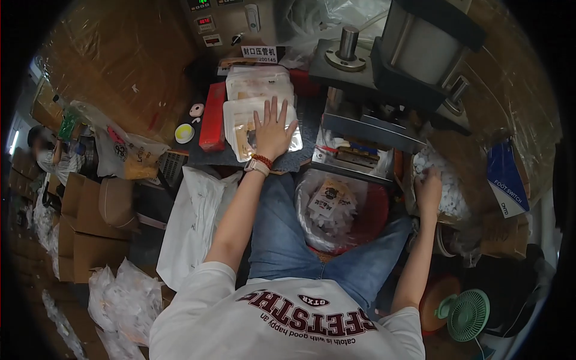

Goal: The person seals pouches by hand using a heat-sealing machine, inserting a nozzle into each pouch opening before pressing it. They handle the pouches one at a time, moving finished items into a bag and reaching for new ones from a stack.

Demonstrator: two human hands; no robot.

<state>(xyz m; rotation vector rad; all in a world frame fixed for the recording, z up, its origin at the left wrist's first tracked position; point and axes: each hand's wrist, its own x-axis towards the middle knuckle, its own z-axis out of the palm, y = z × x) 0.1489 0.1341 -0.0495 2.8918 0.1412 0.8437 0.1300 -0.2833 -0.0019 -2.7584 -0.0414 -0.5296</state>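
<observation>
My left hand (273, 137) lies flat with fingers spread on the top pouch of a stack of flat, pale packaging pouches (237, 114). That pouch has a clear, shiny window. More pouches (258, 81) are piled just behind it. My right hand (428, 191) is at the box of small white pieces (453, 195), its fingers curled in at the near left side of the pile. What its fingertips hold, if anything, is too small to make out. Between my knees sits a plastic-lined red basin (376, 210) with filled pouches (331, 201) in it.
A press machine (414, 54) with a metal jaw (366, 129) stands between my hands. A red block (212, 117) flanks the stack, beside a small yellow-filled cup (184, 133). A green fan (468, 315) is low on the right. Another person (57, 157) is at far left.
</observation>
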